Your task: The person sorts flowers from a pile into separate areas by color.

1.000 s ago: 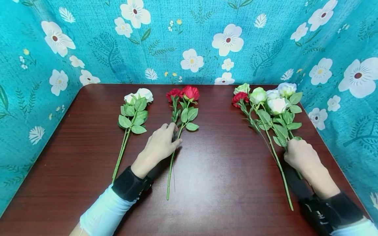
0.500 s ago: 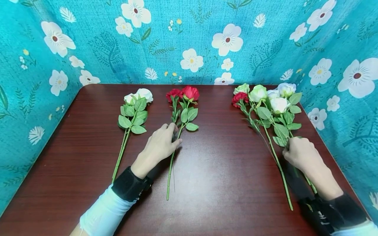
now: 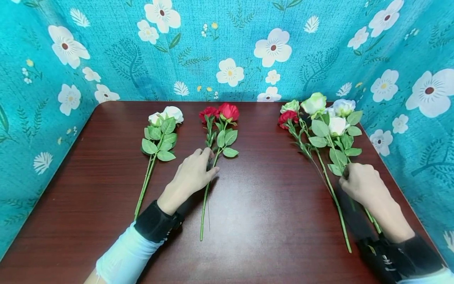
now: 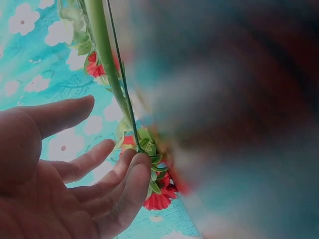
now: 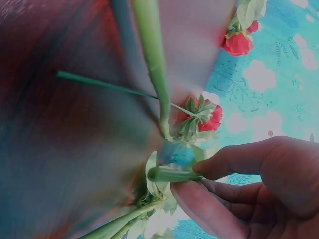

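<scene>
The right hand is pinching a pale rose stem and lifting it from the far-right bunch (sorting, seemingly); carrying it left looks next. The left hand, fingers relaxed, is resting on red roses mid-desk.

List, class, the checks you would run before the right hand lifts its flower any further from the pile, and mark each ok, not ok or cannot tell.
1. Right hand pinches a green stem: ok.
2. Only one stem in that pinch: ok in the right wrist view.
3. Pale green rose raised above the mixed pile: ok.
4. Its leaves free of neighbouring stems: cannot tell.
5. Left hand rests on the red pair, steadying it: ok.
6. White pair lies apart from both hands: ok.
</scene>
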`<state>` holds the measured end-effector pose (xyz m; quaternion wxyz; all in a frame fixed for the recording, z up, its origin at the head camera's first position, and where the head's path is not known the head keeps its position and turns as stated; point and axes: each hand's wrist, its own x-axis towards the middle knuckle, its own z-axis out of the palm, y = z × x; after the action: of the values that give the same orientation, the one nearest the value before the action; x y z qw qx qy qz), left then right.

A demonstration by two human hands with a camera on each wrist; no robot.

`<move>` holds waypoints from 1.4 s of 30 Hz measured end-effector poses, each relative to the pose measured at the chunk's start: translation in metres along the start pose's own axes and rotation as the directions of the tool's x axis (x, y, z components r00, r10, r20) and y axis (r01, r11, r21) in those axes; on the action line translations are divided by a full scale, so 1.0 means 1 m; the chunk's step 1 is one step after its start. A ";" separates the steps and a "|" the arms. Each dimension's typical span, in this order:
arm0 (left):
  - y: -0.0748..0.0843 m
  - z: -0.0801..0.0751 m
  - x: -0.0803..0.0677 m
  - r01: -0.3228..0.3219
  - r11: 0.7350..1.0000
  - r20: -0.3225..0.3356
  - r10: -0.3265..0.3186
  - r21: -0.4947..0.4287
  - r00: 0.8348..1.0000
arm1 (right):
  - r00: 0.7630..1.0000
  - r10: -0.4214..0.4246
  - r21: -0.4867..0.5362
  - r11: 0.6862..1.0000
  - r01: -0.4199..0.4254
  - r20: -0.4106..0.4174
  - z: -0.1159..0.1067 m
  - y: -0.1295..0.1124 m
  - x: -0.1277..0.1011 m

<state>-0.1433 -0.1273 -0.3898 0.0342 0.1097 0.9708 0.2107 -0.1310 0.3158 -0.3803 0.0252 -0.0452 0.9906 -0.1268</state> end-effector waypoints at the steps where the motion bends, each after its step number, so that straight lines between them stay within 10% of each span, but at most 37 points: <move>1: 0.000 0.000 0.000 0.000 1.000 0.001 0.000 0.000 1.000 | 1.000 -0.002 0.004 1.000 0.002 -0.008 -0.001 -0.001 0.000; 42: 0.010 -0.002 0.004 -0.068 0.995 -0.009 0.068 -0.075 0.998 | 0.970 -0.184 0.178 0.961 0.212 -0.161 0.005 -0.065 0.010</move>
<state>-0.1458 -0.1183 -0.3843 0.0280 0.1408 0.9580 0.2484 -0.1354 0.2508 -0.3694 -0.0541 -0.1323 0.9632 -0.2276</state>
